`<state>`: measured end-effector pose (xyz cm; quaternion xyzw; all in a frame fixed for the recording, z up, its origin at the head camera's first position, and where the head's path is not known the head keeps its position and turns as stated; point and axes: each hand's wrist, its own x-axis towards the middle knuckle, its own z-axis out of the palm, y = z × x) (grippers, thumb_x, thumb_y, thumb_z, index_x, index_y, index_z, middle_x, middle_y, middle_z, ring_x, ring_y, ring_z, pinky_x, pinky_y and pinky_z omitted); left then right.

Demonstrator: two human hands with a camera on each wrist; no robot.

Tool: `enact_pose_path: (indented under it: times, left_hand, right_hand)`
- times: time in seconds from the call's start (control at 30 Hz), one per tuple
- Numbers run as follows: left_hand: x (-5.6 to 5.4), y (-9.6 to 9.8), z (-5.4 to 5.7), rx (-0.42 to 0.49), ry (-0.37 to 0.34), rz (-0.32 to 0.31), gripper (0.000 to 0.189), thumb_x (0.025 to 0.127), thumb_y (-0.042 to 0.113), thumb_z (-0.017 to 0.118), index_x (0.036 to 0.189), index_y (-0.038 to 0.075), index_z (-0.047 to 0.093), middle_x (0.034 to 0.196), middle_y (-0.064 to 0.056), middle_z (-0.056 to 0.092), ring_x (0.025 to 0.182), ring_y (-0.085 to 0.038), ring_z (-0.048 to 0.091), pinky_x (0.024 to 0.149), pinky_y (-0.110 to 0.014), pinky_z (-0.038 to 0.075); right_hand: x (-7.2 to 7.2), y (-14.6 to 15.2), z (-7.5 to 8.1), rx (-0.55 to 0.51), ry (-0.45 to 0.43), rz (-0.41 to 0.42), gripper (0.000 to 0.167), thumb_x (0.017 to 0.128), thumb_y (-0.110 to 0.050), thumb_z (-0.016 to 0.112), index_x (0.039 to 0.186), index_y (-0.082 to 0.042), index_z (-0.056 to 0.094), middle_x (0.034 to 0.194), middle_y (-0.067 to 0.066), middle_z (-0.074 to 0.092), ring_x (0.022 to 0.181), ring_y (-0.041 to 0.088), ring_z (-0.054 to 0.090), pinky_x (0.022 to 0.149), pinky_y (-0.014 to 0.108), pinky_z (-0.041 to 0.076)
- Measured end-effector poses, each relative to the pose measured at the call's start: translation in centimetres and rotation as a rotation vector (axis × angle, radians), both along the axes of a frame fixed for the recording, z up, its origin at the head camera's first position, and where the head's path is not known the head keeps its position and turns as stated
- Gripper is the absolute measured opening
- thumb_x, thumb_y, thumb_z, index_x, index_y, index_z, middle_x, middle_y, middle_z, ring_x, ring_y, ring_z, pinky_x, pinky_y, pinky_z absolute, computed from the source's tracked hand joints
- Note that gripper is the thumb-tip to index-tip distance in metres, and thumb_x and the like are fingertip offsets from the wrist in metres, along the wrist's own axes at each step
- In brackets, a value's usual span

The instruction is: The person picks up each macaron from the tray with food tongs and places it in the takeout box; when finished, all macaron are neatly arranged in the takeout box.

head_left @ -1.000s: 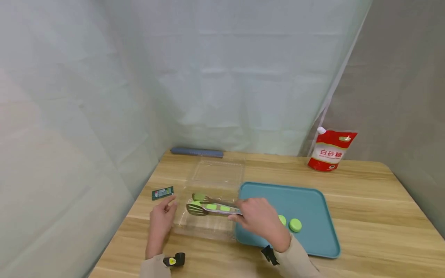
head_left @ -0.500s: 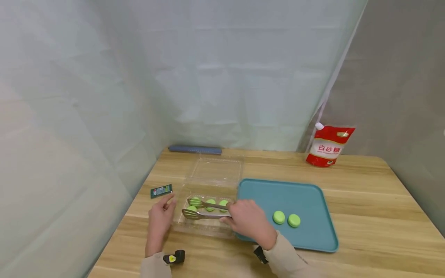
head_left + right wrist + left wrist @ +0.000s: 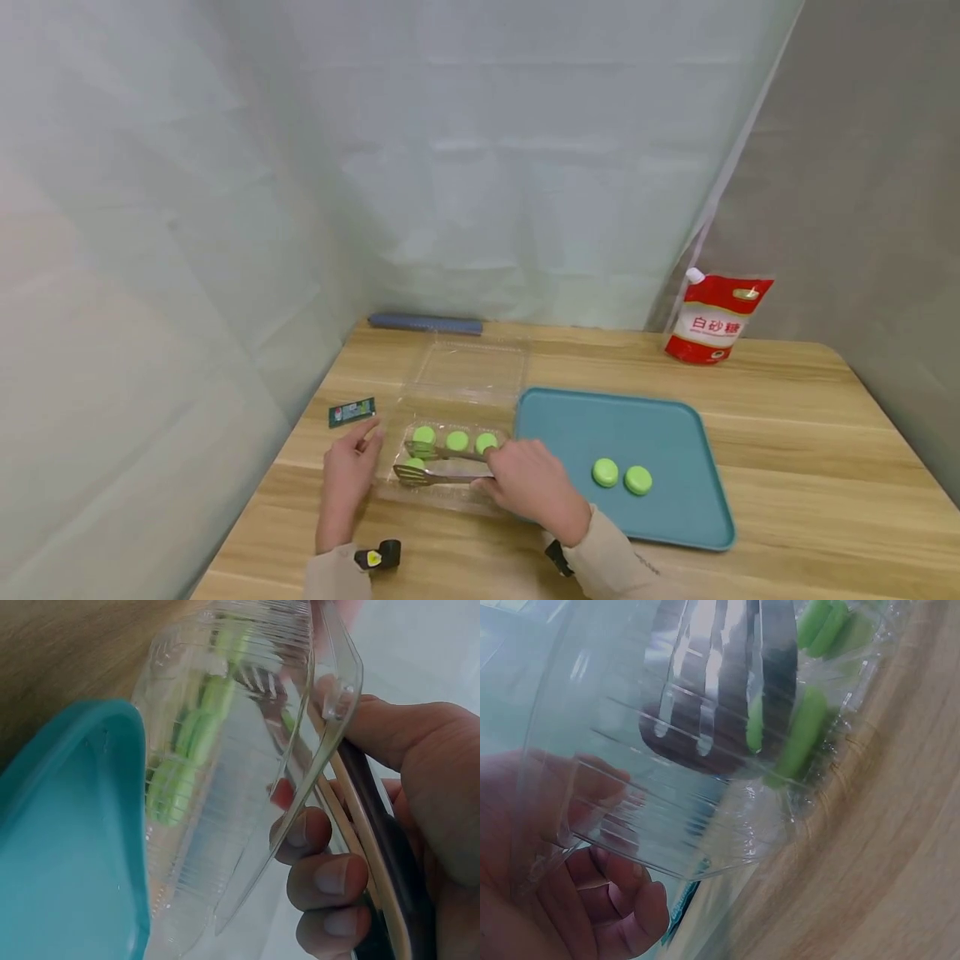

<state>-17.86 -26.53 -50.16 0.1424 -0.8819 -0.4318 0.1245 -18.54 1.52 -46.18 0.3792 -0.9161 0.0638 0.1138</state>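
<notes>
My right hand [image 3: 528, 483] grips metal tongs [image 3: 457, 478] by their handles. Their slotted heads are spread apart inside a clear plastic box [image 3: 480, 498], low at its left end. Between the heads sits a green macaron [image 3: 414, 463]; whether they touch it I cannot tell. Behind it lies a row of green macarons [image 3: 457, 441] in the same box. My left hand [image 3: 351, 467] pinches the box's left edge, with the thumb side seen through the plastic in the left wrist view. One slotted head [image 3: 720, 690] fills much of that view.
A teal tray [image 3: 675, 521] with two green macarons [image 3: 605, 472] [image 3: 638, 480] stands right of the box. The box's clear lid [image 3: 472, 367] lies folded back. Left is a small dark packet [image 3: 352, 412]. At the back are a blue bar [image 3: 425, 323] and a red sugar pouch [image 3: 711, 321].
My right hand has moved left and toward the box's front, bringing the tongs lower inside. The front-left macaron shows between their heads. My left hand has stayed at the box edge.
</notes>
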Motion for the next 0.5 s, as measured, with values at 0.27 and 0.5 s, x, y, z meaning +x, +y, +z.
enact_pose_path:
  times: [0.27,0.5]
  left_hand:
    - [0.0,0.2,0.2,-0.023,0.013,0.013,0.037,0.103,0.018,0.06,0.136,0.001,0.063,0.08,-0.01,0.059,0.061,-0.018,0.048,0.049,-0.027,0.039]
    - [0.1,0.1,0.2,-0.011,0.007,0.007,0.037,0.103,0.018,0.06,0.136,0.002,0.062,0.078,-0.008,0.057,0.058,-0.016,0.047,0.048,-0.026,0.039]
  right_hand:
    - [0.3,-0.2,0.2,-0.002,-0.01,-0.005,0.045,0.09,-0.052,0.073,0.067,-0.02,0.051,0.054,-0.009,0.033,0.045,0.005,0.029,0.04,0.023,0.027]
    - [0.4,1.1,1.4,-0.083,-0.139,0.017,0.039,0.093,-0.049,0.069,0.072,-0.019,0.054,0.053,-0.008,0.033,0.044,0.004,0.033,0.043,0.022,0.029]
